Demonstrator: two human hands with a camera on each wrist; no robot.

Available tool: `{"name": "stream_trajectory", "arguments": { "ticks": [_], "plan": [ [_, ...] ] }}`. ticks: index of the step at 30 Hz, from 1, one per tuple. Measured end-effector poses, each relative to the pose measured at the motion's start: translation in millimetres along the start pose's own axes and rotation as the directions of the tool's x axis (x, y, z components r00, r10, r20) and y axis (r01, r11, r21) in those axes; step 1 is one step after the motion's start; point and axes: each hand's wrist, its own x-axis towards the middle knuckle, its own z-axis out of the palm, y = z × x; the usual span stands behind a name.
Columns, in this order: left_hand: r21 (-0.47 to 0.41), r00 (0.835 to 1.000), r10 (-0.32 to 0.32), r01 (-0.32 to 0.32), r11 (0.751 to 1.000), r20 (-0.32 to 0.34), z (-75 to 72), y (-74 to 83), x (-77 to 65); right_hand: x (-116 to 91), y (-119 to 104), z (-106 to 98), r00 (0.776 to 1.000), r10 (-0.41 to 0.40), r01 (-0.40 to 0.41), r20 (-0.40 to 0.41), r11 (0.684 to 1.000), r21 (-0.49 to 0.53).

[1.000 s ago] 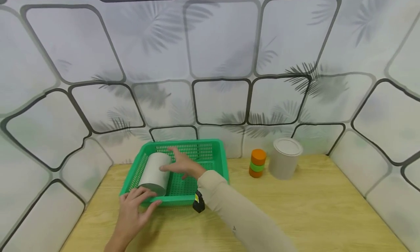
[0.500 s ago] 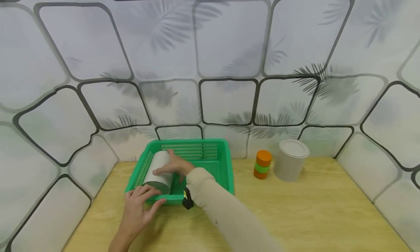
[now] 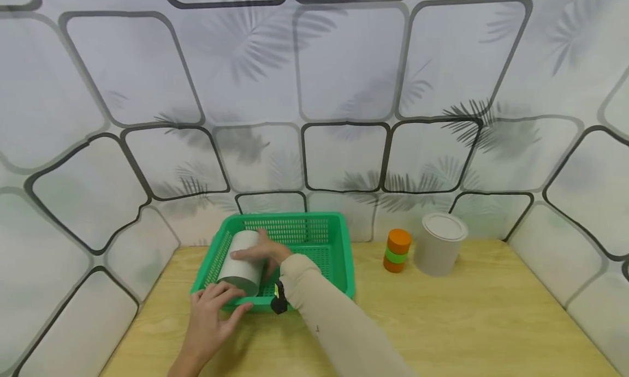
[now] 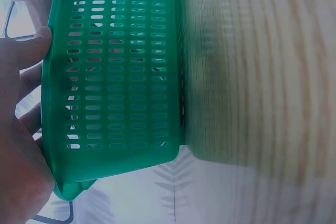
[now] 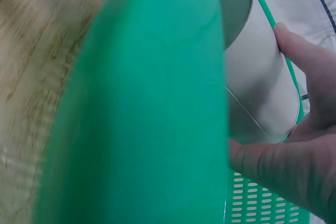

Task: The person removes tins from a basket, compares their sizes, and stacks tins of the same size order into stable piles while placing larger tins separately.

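A white can (image 3: 242, 263) lies on its side at the left of the green basket (image 3: 349, 268), its grey-green end facing the front rim. My right hand (image 3: 265, 251) grips the can from above and the right. In the right wrist view, its fingers spread round the can's white wall (image 5: 262, 72), while the basket's wall hides part of the can. My left hand (image 3: 208, 317) holds the basket's front-left rim, thumb on the rim and fingers reaching over it. The left wrist view shows this left hand (image 4: 18, 119) beside the slotted basket wall (image 4: 115, 158).
Right of the basket, an orange jar with a green band (image 3: 396, 251) stands on the wooden table (image 3: 467, 322). Close beside it is an upright white can with a lid (image 3: 439, 246). A patterned backdrop (image 3: 344, 159) rises behind and along both sides.
My right hand has moved left and down onto the lying can, and its fingers have closed round it. The left hand stays at the rim. The head view has shifted slightly.
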Motion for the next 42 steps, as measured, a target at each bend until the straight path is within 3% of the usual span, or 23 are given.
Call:
{"name": "stream_trajectory", "arguments": {
  "ticks": [5, 9, 13, 19, 24, 34, 42],
  "plan": [
    [0.006, 1.000, 0.003, -0.003, 1.000, 0.001, -0.5, 0.2, -2.9, 4, 6, 4, 1.000, 0.013, -0.013, -0.024, 1.000, 0.029],
    [0.007, 1.000, 0.018, -0.017, 1.000, -0.016, 0.0, -0.3, -2.4, 21, 12, 5, 0.998, 0.030, -0.027, -0.060, 0.999, 0.047],
    [0.007, 1.000, 0.027, -0.027, 1.000, -0.014, -0.6, -0.4, 0.1, 21, 7, -2, 0.997, 0.003, 0.002, -0.080, 0.999, 0.053],
    [0.002, 0.999, 0.032, -0.032, 0.999, -0.004, -3.1, -0.5, 3.1, -2, -8, -22, 0.997, -0.080, 0.081, -0.014, 0.993, 0.083],
    [-0.002, 1.000, -0.003, 0.003, 1.000, 0.019, -3.7, 0.0, 2.9, -22, -16, -40, 0.990, -0.139, 0.136, 0.010, 0.982, 0.127],
    [-0.016, 1.000, -0.002, 0.003, 1.000, 0.030, 2.6, 1.8, 1.4, -62, -9, -89, 0.963, -0.271, 0.269, -0.007, 0.955, 0.126],
    [-0.010, 1.000, -0.007, 0.007, 1.000, 0.029, -3.0, -0.5, 0.1, -100, -3, -116, 0.935, -0.349, 0.353, -0.058, 0.932, 0.080]
  ]
}}
